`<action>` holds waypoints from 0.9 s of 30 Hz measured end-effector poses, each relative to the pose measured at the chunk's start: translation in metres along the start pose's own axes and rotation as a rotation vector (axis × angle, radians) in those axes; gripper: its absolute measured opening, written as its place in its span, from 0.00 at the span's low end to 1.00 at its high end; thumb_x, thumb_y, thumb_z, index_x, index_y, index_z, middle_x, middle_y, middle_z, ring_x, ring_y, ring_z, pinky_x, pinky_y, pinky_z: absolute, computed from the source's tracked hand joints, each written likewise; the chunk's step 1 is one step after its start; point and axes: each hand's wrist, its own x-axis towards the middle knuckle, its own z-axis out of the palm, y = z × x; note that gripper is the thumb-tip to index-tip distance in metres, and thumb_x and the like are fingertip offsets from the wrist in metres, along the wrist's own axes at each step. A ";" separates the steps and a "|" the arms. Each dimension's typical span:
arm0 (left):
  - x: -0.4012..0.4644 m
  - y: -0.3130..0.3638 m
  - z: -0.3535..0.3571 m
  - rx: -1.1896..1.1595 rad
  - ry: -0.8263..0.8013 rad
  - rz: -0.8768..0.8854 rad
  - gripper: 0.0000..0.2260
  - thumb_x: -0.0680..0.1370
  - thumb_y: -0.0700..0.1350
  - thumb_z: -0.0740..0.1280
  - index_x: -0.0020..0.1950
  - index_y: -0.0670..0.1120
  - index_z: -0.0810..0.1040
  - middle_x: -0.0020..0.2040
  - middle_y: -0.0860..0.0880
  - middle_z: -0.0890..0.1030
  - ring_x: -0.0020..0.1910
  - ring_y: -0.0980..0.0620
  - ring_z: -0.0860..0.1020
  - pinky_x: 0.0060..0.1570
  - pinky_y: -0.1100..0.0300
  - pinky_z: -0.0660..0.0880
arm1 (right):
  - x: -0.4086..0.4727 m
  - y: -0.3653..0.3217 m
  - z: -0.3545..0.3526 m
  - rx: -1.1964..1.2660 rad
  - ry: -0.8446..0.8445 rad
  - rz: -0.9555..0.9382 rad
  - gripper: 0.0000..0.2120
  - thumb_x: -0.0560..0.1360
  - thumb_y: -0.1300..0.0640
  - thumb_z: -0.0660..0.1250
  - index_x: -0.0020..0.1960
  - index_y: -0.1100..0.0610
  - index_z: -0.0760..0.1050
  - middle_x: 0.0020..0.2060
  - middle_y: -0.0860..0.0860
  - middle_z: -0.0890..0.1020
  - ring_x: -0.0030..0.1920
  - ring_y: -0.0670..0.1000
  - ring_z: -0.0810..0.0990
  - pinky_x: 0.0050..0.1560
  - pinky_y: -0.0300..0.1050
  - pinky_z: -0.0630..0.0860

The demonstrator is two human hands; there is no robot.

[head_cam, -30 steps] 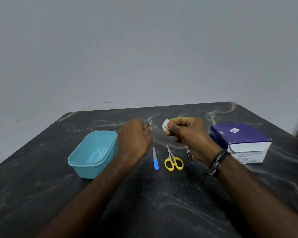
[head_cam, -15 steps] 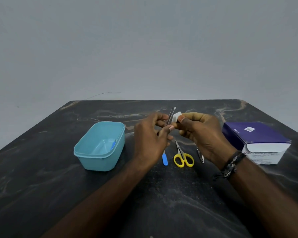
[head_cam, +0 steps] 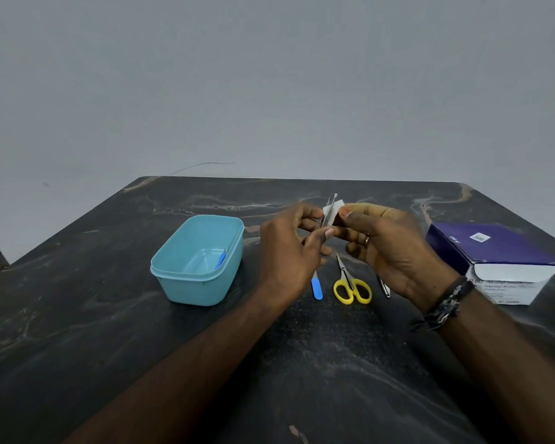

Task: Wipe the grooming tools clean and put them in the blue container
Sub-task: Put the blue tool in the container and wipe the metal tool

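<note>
My left hand (head_cam: 289, 248) pinches thin metal tweezers (head_cam: 329, 206), held upright above the table. My right hand (head_cam: 388, 248) presses a small white wipe (head_cam: 334, 210) against the tweezers. On the table below lie a blue-handled file (head_cam: 317, 287), yellow-handled scissors (head_cam: 350, 285) and a metal nail clipper (head_cam: 384, 287), partly hidden by my right hand. The blue container (head_cam: 173, 277) stands to the left, with one small blue-handled tool (head_cam: 221, 259) inside it.
A purple and white box of swabs (head_cam: 494, 261) sits at the right edge of the dark marble table (head_cam: 109, 347). A grey wall rises behind the table's far edge.
My hands came together: the tweezers were raised upright and the wipe now touches them. The view shifted slightly, so the container and box sit farther right in frame.
</note>
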 end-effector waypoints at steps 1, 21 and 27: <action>0.000 0.000 0.000 -0.006 -0.002 0.000 0.10 0.75 0.38 0.72 0.55 0.43 0.78 0.43 0.49 0.80 0.32 0.50 0.84 0.32 0.53 0.82 | 0.000 0.000 0.000 -0.006 -0.008 -0.002 0.08 0.76 0.61 0.68 0.53 0.64 0.80 0.42 0.56 0.85 0.37 0.46 0.83 0.33 0.38 0.74; -0.004 -0.004 0.002 -0.082 -0.059 -0.022 0.08 0.74 0.37 0.73 0.51 0.45 0.78 0.41 0.46 0.82 0.32 0.50 0.84 0.30 0.57 0.81 | 0.002 0.005 -0.001 -0.149 0.031 -0.079 0.10 0.72 0.55 0.74 0.50 0.60 0.83 0.36 0.50 0.80 0.35 0.45 0.74 0.33 0.40 0.70; -0.006 -0.007 0.006 -0.058 -0.071 -0.019 0.09 0.73 0.37 0.74 0.51 0.44 0.79 0.40 0.47 0.82 0.33 0.50 0.84 0.30 0.56 0.82 | 0.001 0.008 0.004 -0.130 0.071 -0.105 0.10 0.74 0.53 0.72 0.40 0.59 0.81 0.29 0.52 0.75 0.30 0.49 0.72 0.31 0.43 0.70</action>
